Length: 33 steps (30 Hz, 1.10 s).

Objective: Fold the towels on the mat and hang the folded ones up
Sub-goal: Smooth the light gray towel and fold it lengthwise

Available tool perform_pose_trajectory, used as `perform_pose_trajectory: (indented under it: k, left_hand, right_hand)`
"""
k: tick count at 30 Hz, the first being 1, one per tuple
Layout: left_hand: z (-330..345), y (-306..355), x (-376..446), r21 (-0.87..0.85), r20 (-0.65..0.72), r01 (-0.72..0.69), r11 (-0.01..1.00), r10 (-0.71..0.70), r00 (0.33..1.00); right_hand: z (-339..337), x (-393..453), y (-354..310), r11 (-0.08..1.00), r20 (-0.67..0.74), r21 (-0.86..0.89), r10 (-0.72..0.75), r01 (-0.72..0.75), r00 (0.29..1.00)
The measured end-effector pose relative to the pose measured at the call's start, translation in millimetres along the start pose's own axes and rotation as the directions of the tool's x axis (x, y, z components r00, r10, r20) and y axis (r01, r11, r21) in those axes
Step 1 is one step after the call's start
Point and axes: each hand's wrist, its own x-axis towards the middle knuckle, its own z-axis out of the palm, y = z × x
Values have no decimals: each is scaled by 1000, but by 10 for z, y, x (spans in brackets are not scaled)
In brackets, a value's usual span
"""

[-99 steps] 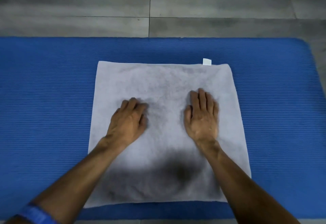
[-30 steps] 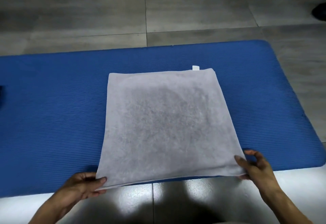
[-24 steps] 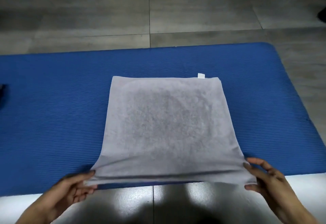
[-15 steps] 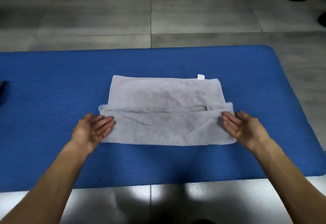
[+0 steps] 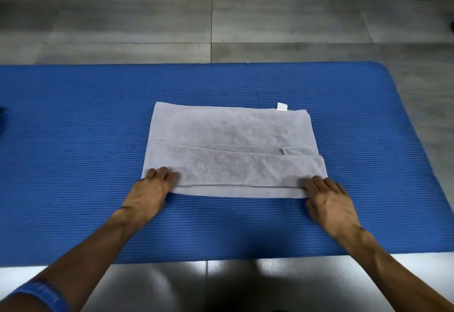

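A half-folded towel [image 5: 231,149] lies mid-mat [image 5: 73,139]. The left hand [image 5: 149,189] and right hand [image 5: 329,196] press its near corners, fingers apparently flat, together; squaring the uneven edges should come before creasing.

— What colours do I have under the hands?

— I see a pale grey towel [image 5: 233,149], plain and unpatterned, under the fingertips of both hands, with a small white tag [image 5: 282,106] on its edge farthest from them. Beneath it lies a bright blue mat [image 5: 86,164], finely ribbed in stripes.

— Beyond that?

— Grey floor tiles [image 5: 147,17] with dark seams; a blue wristband [image 5: 41,297] on the left arm.
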Motion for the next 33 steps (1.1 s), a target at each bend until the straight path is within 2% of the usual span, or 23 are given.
perform_pose_trajectory:
  k: [3, 6, 8, 11, 13, 16, 20, 22, 24, 26, 27, 28, 30, 31, 33]
  left_hand:
    - [-4, -72, -121, -13, 115, -114, 993, 115, 987]
    - [210, -245, -430, -231, 74, -373, 899, 398, 914]
    - [356, -330, -601, -401, 120, -394, 827, 474, 872]
    - [392, -402, -567, -385, -54, -291, 876, 293, 955]
    - [348, -446, -416, -298, -166, -259, 919, 218, 962]
    - [281, -520, -221, -189, -171, -232, 954, 201, 965]
    - [238, -606, -90, -305, -92, -114, 946, 90, 992]
    - [199, -644, -80, -417, -70, -32, 909, 3, 998]
    - [164, -667, -91, -536, -58, 30, 843, -72, 996]
    - [156, -685, -114, -606, -44, 97, 789, -156, 987]
    - [176, -704, -114, -628, -48, 122, 769, -194, 980]
    - [201, -727, -112, -652, -39, 147, 744, -227, 973]
    - [247, -753, -92, -700, -29, 164, 695, -257, 966]
    - [240, -734, -92, -731, -23, 160, 663, -258, 966]
    - [230, -708, -109, -795, 30, 180, 580, -259, 965]
  right_hand:
    - [-100, -154, 18, 997, -6, -6, -73, 73, 997]
    - [-162, -463, 43, 988, 58, 35, -155, 153, 986]
    - [-191, -615, 86, 984, 93, 103, -153, 144, 984]
    - [-226, -524, 115, 976, 92, 200, -102, 82, 990]
    - [-201, -343, 110, 974, 113, 220, -77, 50, 991]
    - [-123, -96, 134, 979, 154, 202, -30, -2, 988]
    - [-157, 113, 232, 981, 265, 195, -64, 12, 962]
    - [-230, 153, 299, 970, 325, 242, -108, 28, 940]
    - [-303, 194, 377, 927, 375, 361, -45, -101, 926]
    - [-342, 247, 441, 845, 362, 483, 48, -232, 931]
    - [-345, 271, 440, 828, 327, 503, 83, -248, 941]
    - [-328, 289, 429, 854, 268, 476, 87, -211, 959]
    - [-229, 305, 373, 948, 193, 312, 8, -69, 981]
    - [-145, 303, 359, 970, 204, 245, -51, -1, 978]
    - [-45, 308, 356, 973, 217, 230, -75, 24, 973]
